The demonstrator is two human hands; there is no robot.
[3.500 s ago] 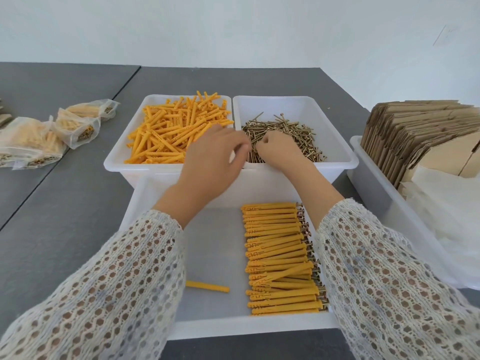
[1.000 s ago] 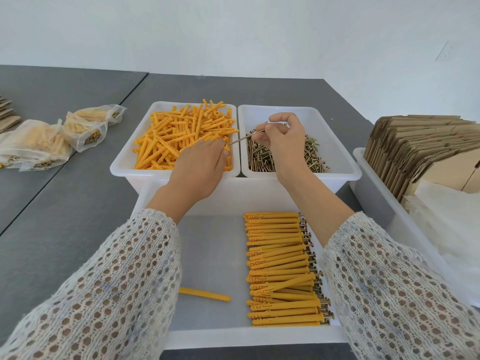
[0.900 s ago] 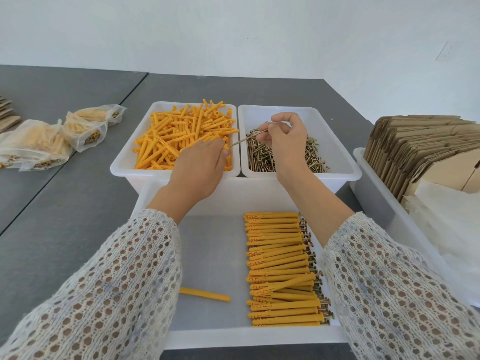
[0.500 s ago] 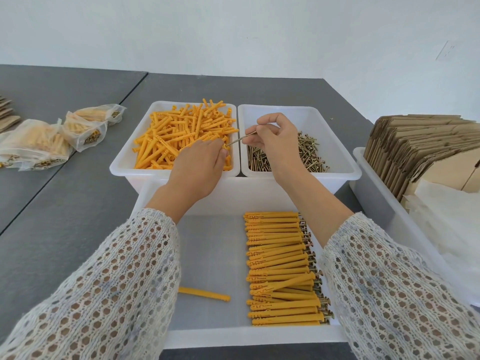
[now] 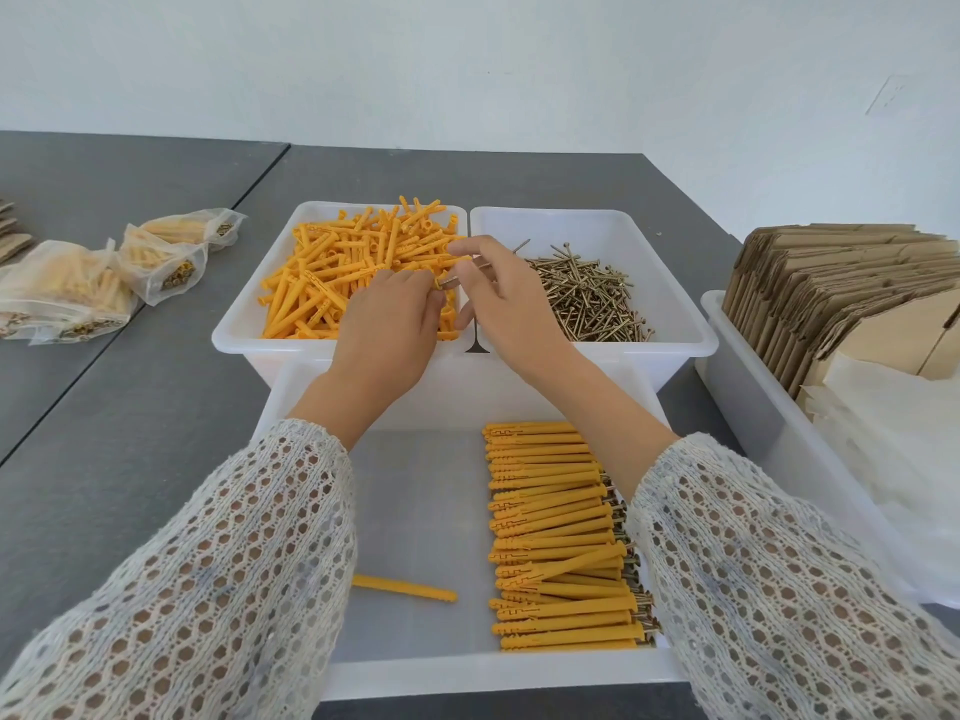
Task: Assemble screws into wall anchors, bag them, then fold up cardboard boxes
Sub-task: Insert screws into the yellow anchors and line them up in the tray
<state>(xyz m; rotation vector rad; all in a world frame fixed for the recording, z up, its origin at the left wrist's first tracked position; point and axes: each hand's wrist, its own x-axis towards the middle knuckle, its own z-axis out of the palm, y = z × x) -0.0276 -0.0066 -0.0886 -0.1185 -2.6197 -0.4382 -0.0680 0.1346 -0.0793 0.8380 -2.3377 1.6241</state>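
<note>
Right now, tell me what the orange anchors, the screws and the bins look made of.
Orange anchors: apparently matte moulded plastic, uniform colour with slotted tips. Screws: metal, brassy-yellow sheen, perhaps plated. Bins: translucent white plastic, smooth with rounded rims.

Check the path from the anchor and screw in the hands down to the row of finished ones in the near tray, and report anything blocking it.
Nothing visible blocks it. The left hand holds the anchor above the anchor bin's near edge; the near tray lies open below.
</note>
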